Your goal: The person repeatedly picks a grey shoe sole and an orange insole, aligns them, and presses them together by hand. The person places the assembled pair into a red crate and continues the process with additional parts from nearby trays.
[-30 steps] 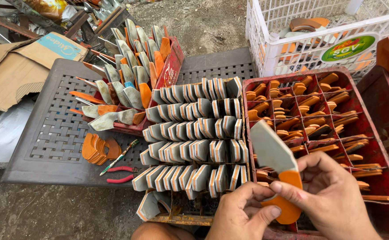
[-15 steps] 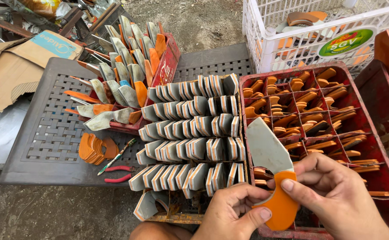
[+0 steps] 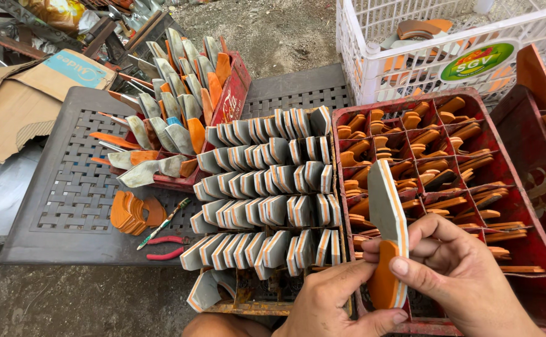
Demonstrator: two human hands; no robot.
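Observation:
I hold one knife (image 3: 385,212) upright between both hands, its grey blade pointing up and its orange handle down. My right hand (image 3: 466,274) pinches the handle from the right with thumb and fingers. Below and to the left, my left hand (image 3: 338,306) grips the lower end of the handle. The knife is turned edge-on toward me, above the front of a red divided crate (image 3: 522,206) holding several orange handles.
Rows of finished grey-and-orange knives (image 3: 273,200) fill a crate in the middle. Another red crate (image 3: 232,93) of knives stands at the back left. Red pliers (image 3: 164,246) and a stack of orange pieces (image 3: 129,212) lie on the grey grid table (image 3: 67,193). A white basket (image 3: 423,56) sits behind.
The knife has turned in my hands from showing its flat side to standing nearly edge-on. Both hands have shifted their grip on the handle.

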